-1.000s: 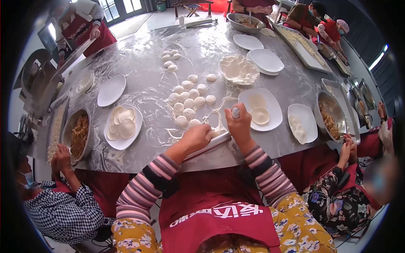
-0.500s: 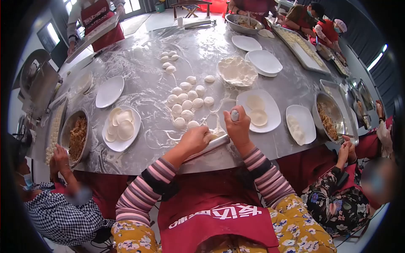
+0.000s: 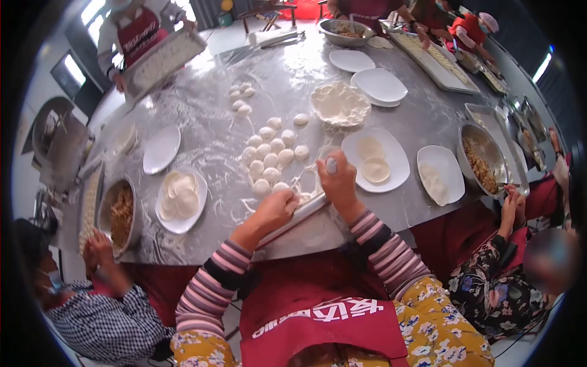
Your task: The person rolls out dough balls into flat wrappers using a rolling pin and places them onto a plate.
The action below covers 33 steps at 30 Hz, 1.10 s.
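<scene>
My right hand (image 3: 338, 179) is wrapped round a rolling pin, whose rounded end (image 3: 331, 164) pokes out above the fist. To its left, my left hand (image 3: 278, 208) is closed at the front part of the table, its fingertips pinched on something I cannot make out. Between and below both hands lies a long metal edge or bar (image 3: 306, 210). Just beyond my left hand are several floured dough pieces (image 3: 271, 160). A white plate (image 3: 397, 171) with two round wrappers (image 3: 375, 170) stands right of my right hand.
A plate of stacked wrappers (image 3: 181, 194) and a bowl of filling (image 3: 121, 214) stand left. Beyond my hands is a flour bowl (image 3: 340, 104). At right are another plate (image 3: 441, 176) and filling bowl (image 3: 480, 160). Co-workers sit on both sides; one person holds a tray (image 3: 162, 66) across the table.
The view has shifted slightly. Across the table, the person's tray has swung into fuller view. My hands remain close together near the table's front edge.
</scene>
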Available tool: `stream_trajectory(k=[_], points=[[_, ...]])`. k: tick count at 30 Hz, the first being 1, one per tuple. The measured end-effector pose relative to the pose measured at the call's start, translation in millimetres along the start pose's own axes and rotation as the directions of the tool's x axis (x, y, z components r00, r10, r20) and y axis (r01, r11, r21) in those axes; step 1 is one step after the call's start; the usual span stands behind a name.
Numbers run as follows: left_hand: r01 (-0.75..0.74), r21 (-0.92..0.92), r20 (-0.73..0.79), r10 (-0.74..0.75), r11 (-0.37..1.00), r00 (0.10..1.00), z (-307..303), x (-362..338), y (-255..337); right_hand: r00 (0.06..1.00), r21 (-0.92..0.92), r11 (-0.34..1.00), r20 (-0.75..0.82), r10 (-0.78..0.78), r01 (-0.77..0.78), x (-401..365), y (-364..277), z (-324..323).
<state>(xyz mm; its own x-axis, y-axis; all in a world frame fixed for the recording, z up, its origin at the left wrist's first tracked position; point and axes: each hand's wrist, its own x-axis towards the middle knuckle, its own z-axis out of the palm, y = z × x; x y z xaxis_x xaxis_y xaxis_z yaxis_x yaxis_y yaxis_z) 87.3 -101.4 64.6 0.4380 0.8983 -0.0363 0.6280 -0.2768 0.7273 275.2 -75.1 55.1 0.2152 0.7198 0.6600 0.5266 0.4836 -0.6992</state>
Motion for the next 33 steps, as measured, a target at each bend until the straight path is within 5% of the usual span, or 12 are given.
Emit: stream_trajectory(k=[6, 7, 8, 12, 16, 17, 18, 21, 25, 27, 32, 33], points=[[0.057, 0.044, 0.089, -0.061, 0.997, 0.994, 3.3, -6.5, 13.4, 0.994, 0.017, 0.995, 0.038, -0.1, 0.1, -50.6, -14.6, -58.2], [0.017, -0.031, 0.132, -0.012, 0.999, 0.991, 6.7, -0.3, 11.1, 0.988, -0.093, 0.987, 0.092, -0.125, 0.133, -59.3, -20.2, -68.6], [-0.019, -0.108, 0.175, 0.038, 0.994, 0.984, 8.1, 6.8, 12.2, 0.996, 0.072, 0.997, 0.092, -0.014, 0.008, -60.8, -30.8, -77.5], [0.043, -0.361, 0.255, 0.054, 0.932, 0.965, 17.2, 72.4, 46.1, 0.992, 0.139, 0.99, 0.122, 0.012, -0.029, -64.7, -37.4, -87.5], [-0.038, -0.453, 0.047, 0.067, 0.891, 0.997, 15.9, 134.8, 37.3, 0.989, 0.234, 0.97, 0.141, 0.034, -0.067, -64.2, -32.7, -84.9], [-0.109, 0.01, -0.096, 0.109, 0.994, 0.989, 8.0, 135.7, 28.9, 0.989, 0.231, 0.971, 0.14, 0.035, -0.067, -64.1, -31.9, -85.3], [-0.092, 0.475, -0.202, 0.211, 0.875, 0.956, 0.4, 136.1, 21.9, 0.991, 0.244, 0.968, 0.131, 0.022, -0.054, -63.7, -31.8, -85.3], [-0.008, 0.629, -0.082, 0.077, 0.778, 0.994, -8.7, 123.9, 5.4, 0.993, 0.234, 0.971, 0.114, 0.022, -0.048, -65.2, -32.3, -85.0], [-0.015, 0.59, -0.169, 0.143, 0.807, 0.975, -11.5, 122.1, -1.0, 0.994, 0.148, 0.988, 0.112, 0.019, -0.035, -64.7, -33.5, -84.1], [-0.185, 0.511, -0.099, 0.271, 0.84, 0.957, -11.6, 116.1, -2.5, 0.993, 0.121, 0.992, 0.113, 0.02, -0.033, -63.1, -33.5, -83.7], [-0.055, 0.111, -0.066, 0.062, 0.992, 0.996, -4.7, 58.4, 9.7, 0.994, 0.124, 0.991, 0.105, 0.035, -0.048, -65.4, -42.3, -87.0], [-0.025, 0.065, 0.037, 0.023, 0.998, 0.999, -1.7, 45.2, 4.7, 0.995, 0.071, 0.997, 0.101, 0.008, -0.015, -62.7, -41.9, -84.9]])
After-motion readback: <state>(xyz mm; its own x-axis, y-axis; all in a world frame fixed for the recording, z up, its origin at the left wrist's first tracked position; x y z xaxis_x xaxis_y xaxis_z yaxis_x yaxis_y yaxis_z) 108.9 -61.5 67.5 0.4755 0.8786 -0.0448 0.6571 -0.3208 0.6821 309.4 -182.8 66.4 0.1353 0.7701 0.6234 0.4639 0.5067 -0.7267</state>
